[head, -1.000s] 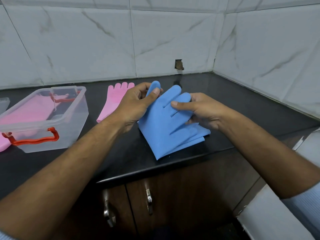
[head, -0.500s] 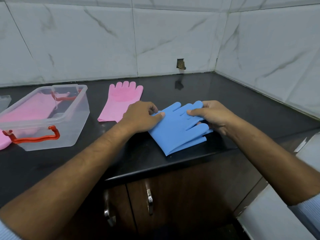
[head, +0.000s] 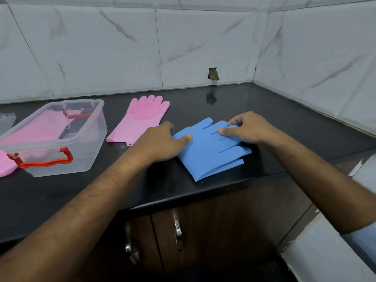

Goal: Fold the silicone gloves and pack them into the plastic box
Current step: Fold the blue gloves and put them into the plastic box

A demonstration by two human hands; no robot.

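A blue silicone glove (head: 207,151) lies folded over on the black counter near its front edge. My left hand (head: 160,142) presses flat on the glove's left edge, thumb on the blue. My right hand (head: 247,128) rests on the glove's fingers, fingertips pressing them down. A pink silicone glove (head: 140,119) lies flat and unfolded behind my left hand. The clear plastic box (head: 85,135) with red handles stands at the left. Something pink shows through its walls.
The black counter (head: 284,119) ends in a front edge just below the blue glove, with tiled walls behind and to the right. Another pink piece (head: 5,164) pokes out left of the box. A clear lid (head: 8,120) lies at far left. Cabinet doors are below.
The blue glove's fingers were held up off the counter a second ago. Both hands have brought them down and now press the folded glove flat.
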